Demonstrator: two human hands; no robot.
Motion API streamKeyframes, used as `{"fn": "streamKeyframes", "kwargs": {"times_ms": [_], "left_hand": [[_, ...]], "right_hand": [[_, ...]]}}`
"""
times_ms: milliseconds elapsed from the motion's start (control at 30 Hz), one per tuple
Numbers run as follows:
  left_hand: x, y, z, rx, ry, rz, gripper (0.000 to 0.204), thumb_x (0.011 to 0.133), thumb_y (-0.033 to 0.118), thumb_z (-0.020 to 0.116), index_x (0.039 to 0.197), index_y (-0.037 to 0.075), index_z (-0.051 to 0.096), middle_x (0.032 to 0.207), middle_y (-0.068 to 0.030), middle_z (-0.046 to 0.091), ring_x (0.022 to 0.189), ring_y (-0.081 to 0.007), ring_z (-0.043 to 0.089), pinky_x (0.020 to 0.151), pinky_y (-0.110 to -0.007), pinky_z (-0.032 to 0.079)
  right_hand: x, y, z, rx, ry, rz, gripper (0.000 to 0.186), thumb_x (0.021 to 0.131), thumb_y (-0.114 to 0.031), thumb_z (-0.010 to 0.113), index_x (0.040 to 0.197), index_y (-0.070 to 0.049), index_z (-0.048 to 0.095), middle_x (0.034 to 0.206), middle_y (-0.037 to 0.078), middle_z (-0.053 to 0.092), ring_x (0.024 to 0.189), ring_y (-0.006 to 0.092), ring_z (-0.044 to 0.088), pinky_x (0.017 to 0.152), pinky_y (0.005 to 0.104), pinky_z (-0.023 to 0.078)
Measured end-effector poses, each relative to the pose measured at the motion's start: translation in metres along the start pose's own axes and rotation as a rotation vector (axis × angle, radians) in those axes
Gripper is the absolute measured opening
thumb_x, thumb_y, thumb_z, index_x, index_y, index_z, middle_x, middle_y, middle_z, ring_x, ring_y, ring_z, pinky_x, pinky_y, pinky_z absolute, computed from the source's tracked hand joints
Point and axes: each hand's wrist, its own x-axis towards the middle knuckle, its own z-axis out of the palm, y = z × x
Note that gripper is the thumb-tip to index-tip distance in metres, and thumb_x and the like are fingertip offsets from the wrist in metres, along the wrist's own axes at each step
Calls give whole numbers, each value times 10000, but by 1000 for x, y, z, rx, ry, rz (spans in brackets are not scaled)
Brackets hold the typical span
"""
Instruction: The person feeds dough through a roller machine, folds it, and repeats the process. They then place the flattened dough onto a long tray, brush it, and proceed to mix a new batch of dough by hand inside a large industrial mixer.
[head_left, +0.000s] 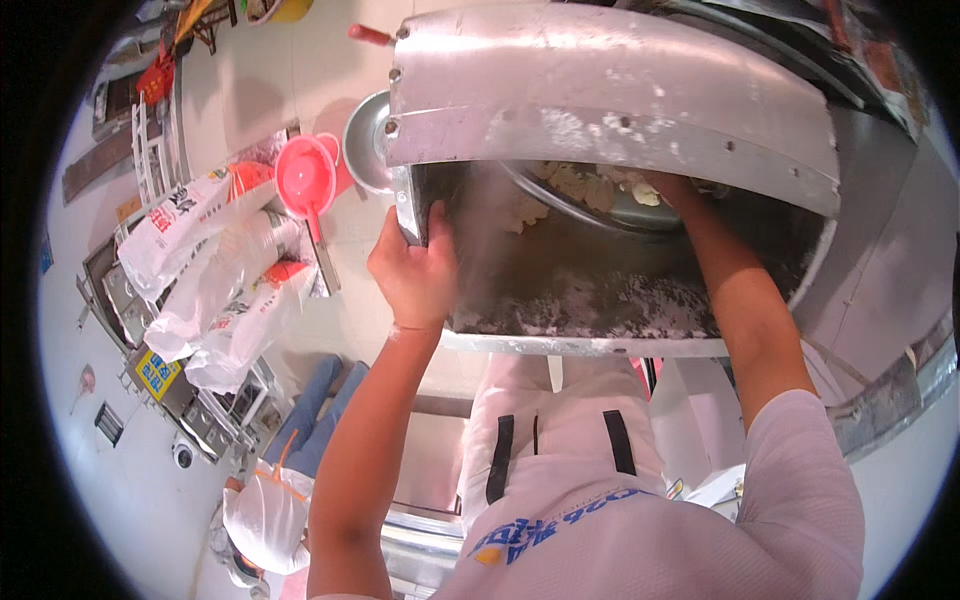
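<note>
A large metal machine housing (600, 85) stands in front of me, with an opening below its curved, flour-marked cover. My left hand (415, 268) is closed round the left edge of that opening, thumb on the inner side. Through the opening my right hand (668, 188) reaches in under the cover, and its fingers are mostly hidden. Beside it lie pale, lumpy dough pieces (582, 188) along a curved metal rim (600, 222), perhaps a bowl. Whether the right hand holds any dough, I cannot tell. White powder spots the dark inner wall (610, 295) nearer me.
Left of the machine are a metal basin (370, 140) and a pink plastic dipper (305, 178). Several white printed sacks (210, 240) lie beyond them. A red handle (370, 35) juts from the housing's far left corner. Another person (270, 515) is at the lower left.
</note>
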Motion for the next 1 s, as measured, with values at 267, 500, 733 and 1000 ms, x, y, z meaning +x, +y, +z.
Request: {"fn": "streamKeyframes", "kwargs": {"times_ms": [267, 500, 733, 1000], "left_hand": [[-2, 21, -7, 136, 11, 2, 218, 890, 200, 690, 958, -6, 667, 778, -216, 686, 728, -394, 685, 652, -432, 513], [-5, 20, -10, 202, 43, 53, 297, 874, 251, 701, 956, -32, 663, 766, -239, 680, 719, -433, 665, 647, -472, 501], [-8, -1, -10, 335, 60, 159, 396, 858, 274, 724, 1064, -58, 659, 774, -254, 671, 705, -426, 637, 651, -480, 481], [-13, 16, -14, 260, 34, 199, 395, 857, 282, 689, 1093, -32, 655, 941, -272, 695, 884, -479, 647, 781, -516, 495]], "right_hand": [[-88, -20, -84, 842, 195, 138, 681, 665, -59, 836, 1282, -24, 550, 1169, 98, 631, 1035, 247, 626, 920, 375, 518], [-192, -105, -121, 1439, 196, 95, 722, 653, 122, 704, 1325, -70, 524, 1209, 61, 623, 1107, 233, 627, 977, 384, 523], [-321, -171, -203, 1308, 525, -136, 757, 676, 45, 704, 1386, -86, 476, 1279, 64, 589, 1204, 220, 579, 1023, 366, 491], [-506, -153, -370, 1140, 1035, 158, 640, 711, 0, 692, 1322, -7, 505, 1164, 102, 640, 1040, 219, 643, 862, 348, 544]]}}
